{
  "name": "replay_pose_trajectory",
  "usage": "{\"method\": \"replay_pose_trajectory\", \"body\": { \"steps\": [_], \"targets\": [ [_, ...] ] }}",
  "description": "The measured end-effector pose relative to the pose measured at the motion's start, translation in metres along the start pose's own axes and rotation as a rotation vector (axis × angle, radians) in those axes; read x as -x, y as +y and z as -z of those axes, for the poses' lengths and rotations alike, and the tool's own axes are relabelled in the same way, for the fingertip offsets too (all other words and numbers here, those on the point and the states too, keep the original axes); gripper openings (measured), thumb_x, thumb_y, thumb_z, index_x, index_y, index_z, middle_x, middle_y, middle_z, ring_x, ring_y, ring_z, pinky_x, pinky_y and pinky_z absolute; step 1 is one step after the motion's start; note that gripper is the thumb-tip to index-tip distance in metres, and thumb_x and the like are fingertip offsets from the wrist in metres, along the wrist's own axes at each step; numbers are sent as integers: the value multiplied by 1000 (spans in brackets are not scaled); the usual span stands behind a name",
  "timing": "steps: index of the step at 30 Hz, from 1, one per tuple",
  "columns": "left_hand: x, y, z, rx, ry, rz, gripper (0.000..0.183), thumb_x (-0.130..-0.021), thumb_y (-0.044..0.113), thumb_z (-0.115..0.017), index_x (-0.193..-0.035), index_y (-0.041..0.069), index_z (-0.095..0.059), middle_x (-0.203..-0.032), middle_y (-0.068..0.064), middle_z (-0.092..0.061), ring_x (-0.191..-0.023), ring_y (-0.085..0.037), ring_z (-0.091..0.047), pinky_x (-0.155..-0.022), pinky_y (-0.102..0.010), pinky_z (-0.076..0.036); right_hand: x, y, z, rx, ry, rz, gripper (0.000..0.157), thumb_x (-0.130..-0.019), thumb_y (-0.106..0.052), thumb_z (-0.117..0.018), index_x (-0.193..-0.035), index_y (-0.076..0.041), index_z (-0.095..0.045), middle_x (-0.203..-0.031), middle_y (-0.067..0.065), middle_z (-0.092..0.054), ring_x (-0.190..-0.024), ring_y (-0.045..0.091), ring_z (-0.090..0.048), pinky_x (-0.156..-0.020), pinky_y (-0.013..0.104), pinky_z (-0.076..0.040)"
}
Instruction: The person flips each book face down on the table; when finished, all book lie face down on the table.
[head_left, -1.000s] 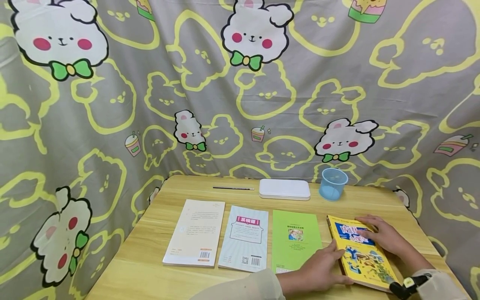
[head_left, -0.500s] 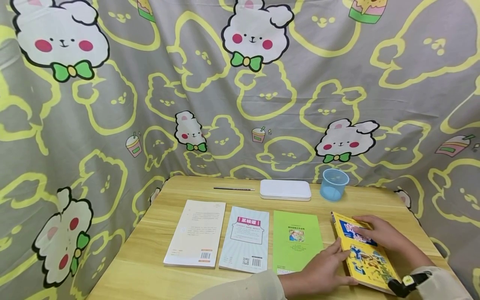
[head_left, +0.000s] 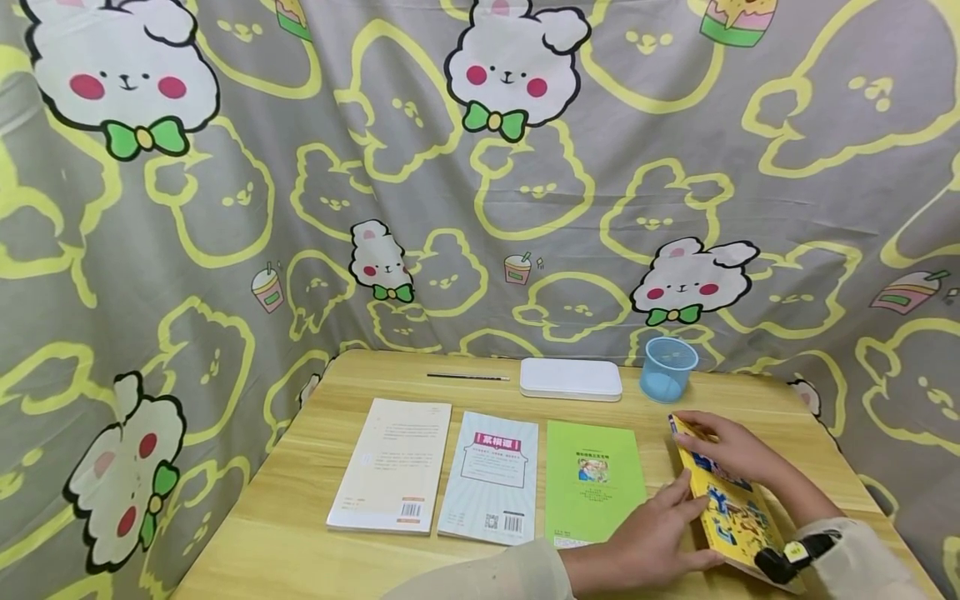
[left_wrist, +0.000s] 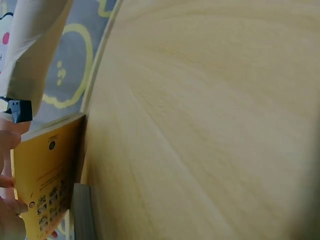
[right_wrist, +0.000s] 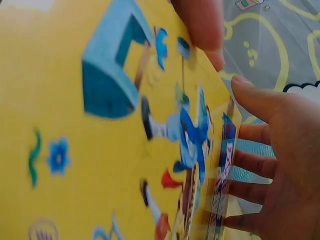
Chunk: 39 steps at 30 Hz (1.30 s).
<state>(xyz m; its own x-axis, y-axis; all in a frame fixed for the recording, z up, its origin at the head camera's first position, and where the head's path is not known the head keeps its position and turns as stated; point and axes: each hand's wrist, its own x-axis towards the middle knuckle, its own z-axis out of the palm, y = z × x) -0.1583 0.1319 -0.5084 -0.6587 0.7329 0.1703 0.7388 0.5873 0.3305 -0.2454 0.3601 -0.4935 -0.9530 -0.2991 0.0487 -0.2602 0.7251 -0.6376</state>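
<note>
A yellow book (head_left: 738, 525) with a blue title band and cartoon figures is tilted up at the right side of the table. My left hand (head_left: 645, 533) holds its left edge, fingers by the cover and thumb low near the near corner. At the book's far end my right hand (head_left: 731, 446) grips the top edge, fingers bent over the corner and hiding most of the title. In the left wrist view the book's orange-yellow back cover (left_wrist: 47, 170) shows, standing up from the table. The right wrist view has the front cover (right_wrist: 120, 150) close up, with my right hand (right_wrist: 290, 155) at its edge.
Left of the yellow book lie a green book (head_left: 592, 479), a pale blue book (head_left: 487, 492) and a cream book (head_left: 390, 467). Behind them are a pencil (head_left: 468, 377), a white case (head_left: 570, 379) and a blue mesh cup (head_left: 667, 371). A patterned curtain (head_left: 480, 208) surrounds the table (head_left: 255, 533).
The yellow book has shifted slightly right and tipped up from nearly flat, its left edge rising. My right hand has moved left across its far end to the corner; my left hand has shifted slightly right.
</note>
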Motion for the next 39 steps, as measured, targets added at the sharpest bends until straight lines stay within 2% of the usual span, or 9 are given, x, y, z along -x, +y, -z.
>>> {"method": "replay_pose_trajectory", "body": {
  "steps": [5,8,13,20,23,25,32,35,39],
  "targets": [
    [1,3,3,2,54,-9,67,-100,59,-57,-156,22,-47,-169,-6,-26,-148,-14,-38,-109,-16,-42,-3,-10,2,-26,6,-8,62,-105,-36,-61,-149,6,-47,-147,35,-49,-130,61,-46,-92,73,-48],
    [3,3,5,42,89,-18,66,-101,56,-57,-156,21,-47,-170,-7,-24,-148,-16,-39,-109,-17,-42,-4,-15,3,-50,1,-2,62,-105,-34,-60,-149,7,-45,-146,35,-49,-129,61,-48,-90,71,-50],
    [5,5,6,103,146,-45,66,-102,53,-57,-157,17,-45,-170,-12,-23,-148,-18,-39,-109,-18,-43,-5,-18,5,-131,-1,4,61,-107,-31,-57,-152,8,-41,-148,35,-47,-131,59,-48,-94,68,-50],
    [4,10,7,97,192,-53,73,-98,56,-64,-157,18,-44,-170,-12,-22,-149,-20,-37,-109,-22,-45,-5,-22,9,-221,5,4,62,-108,-29,-55,-153,9,-37,-150,33,-46,-133,52,-51,-95,44,-54],
    [4,10,7,98,227,-69,68,-100,53,-62,-156,18,-47,-170,-12,-22,-146,-24,-42,-111,-26,-45,-4,-24,9,-268,6,-5,62,-109,-31,-53,-154,7,-36,-151,33,-45,-133,52,-50,-95,47,-56],
    [4,9,7,97,250,-87,66,-101,52,-61,-155,17,-48,-170,-12,-21,-146,-25,-42,-113,-27,-44,-4,-24,9,-303,11,-21,62,-109,-32,-52,-155,6,-36,-152,32,-45,-134,51,-48,-96,52,-57],
    [4,8,11,121,294,-147,62,-102,44,-61,-154,12,-48,-170,-14,-21,-149,-23,-38,-119,-28,-36,-2,-26,8,-417,19,-53,63,-111,-33,-47,-158,5,-29,-158,32,-35,-141,47,-38,-104,60,-50],
    [3,8,12,116,308,-163,62,-102,42,-62,-153,10,-48,-170,-13,-22,-149,-21,-37,-118,-26,-35,-1,-24,5,-488,32,-61,62,-111,-33,-45,-158,4,-28,-156,27,-38,-136,28,-48,-102,50,-53],
    [3,8,14,104,310,-185,63,-102,40,-62,-154,9,-47,-171,-11,-21,-151,-16,-32,-119,-24,-32,1,-18,0,-666,46,-19,57,-112,-26,-44,-157,5,-27,-143,4,-51,-119,1,-58,-92,32,-59]
  ]
}}
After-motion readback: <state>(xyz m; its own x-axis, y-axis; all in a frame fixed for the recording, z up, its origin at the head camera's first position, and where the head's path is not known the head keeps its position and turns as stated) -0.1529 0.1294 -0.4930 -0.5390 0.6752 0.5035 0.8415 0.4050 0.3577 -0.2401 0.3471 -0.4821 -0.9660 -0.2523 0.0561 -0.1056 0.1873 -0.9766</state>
